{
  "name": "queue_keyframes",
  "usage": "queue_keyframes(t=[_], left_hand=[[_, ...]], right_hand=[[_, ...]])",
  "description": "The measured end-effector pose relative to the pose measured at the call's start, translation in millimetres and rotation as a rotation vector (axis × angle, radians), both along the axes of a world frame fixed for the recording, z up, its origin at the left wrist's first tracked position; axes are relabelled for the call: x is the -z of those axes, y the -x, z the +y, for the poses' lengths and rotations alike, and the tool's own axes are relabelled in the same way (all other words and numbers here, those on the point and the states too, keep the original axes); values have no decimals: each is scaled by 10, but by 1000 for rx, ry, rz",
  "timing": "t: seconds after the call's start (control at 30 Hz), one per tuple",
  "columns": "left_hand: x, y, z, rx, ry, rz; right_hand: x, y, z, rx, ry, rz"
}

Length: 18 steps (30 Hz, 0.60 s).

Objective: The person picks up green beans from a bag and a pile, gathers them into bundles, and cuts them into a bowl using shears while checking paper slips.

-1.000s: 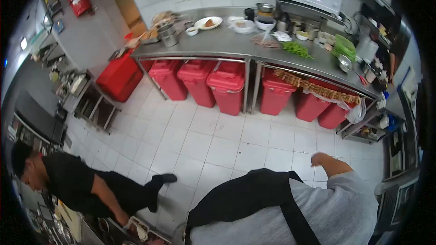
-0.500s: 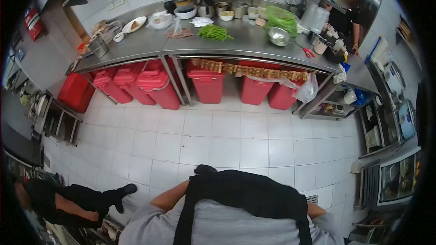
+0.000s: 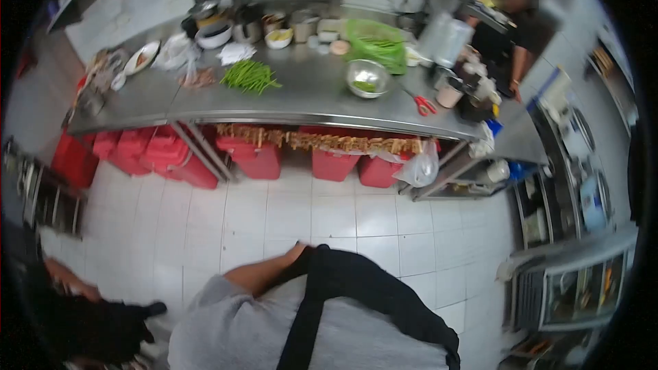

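Apron (image 3: 356, 275) on wearer's front; likely light, limp cloth, best pinched at the hem. Left hand (image 3: 297, 251) beside it, can't tell if gripping; right hand out of view.

A white-tiled floor (image 3: 288, 209) spreads below centre towards five o'clock; a steel worktop (image 3: 308, 104) spans twelve, a pale wall (image 3: 116, 24) stands at ten, a glass-fronted cabinet (image 3: 582, 291) at four.

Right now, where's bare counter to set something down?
Steel counter: between the green pile and metal bowl; also front left, between the metal pot and clear bag. Crowded: back edge around the green bag, and the right end beyond the red scissors.
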<state>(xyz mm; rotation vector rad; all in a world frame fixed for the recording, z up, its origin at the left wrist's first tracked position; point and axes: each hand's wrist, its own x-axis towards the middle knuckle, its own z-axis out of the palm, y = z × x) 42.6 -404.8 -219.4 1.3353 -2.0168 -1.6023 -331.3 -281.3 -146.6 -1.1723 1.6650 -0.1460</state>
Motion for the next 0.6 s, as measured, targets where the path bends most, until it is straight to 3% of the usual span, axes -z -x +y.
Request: queue_keyframes(t=[0.07, 0.13, 0.2, 0.3, 0.43, 0.6], left_hand=[[-177, 110, -523, -88, 116, -134], [-323, 147, -1055, -159, 170, -448], [-563, 94, -1310, -321, 400, -275], [-1083, 209, -1486, -415, 482, -638], [-705, 146, -1608, -668, 487, -632], [-48, 447, -1321, -1042, 289, -681]], right_hand=[[-267, 57, -421, -19, 76, -11], [-536, 102, -840, -35, 180, -30], [-799, 127, -1282, -16, 342, -55], [-1132, 51, -2021, 53, 637, -88], [-1234, 268, -3082, -317, 915, -195], [-1360, 563, -4428, -758, 890, -196]])
